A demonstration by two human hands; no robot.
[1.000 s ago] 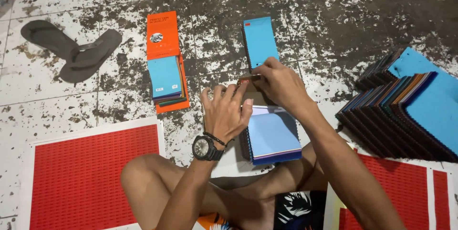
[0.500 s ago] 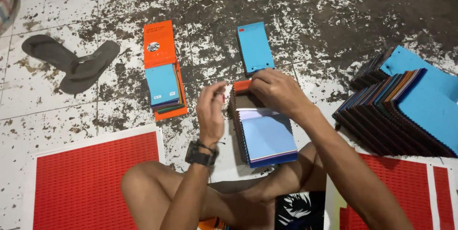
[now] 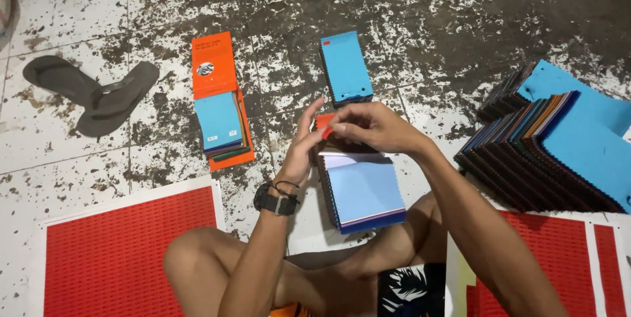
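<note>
Both hands have closed together since a moment ago: right hand [image 3: 374, 126] and left hand [image 3: 303, 146] pinch the orange cover [image 3: 324, 123] atop the swatch stack [image 3: 361, 189] at centre frame; squaring edges evenly seems wise.

Even, fairly bright light falls from above, leaving only soft, short shadows beside the sandal [image 3: 98, 97] and swatch stacks [image 3: 559, 146]. The floor [image 3: 460, 21] shows no glare. Focus is sharp throughout, with slight wide-angle stretch towards the edges.
</note>
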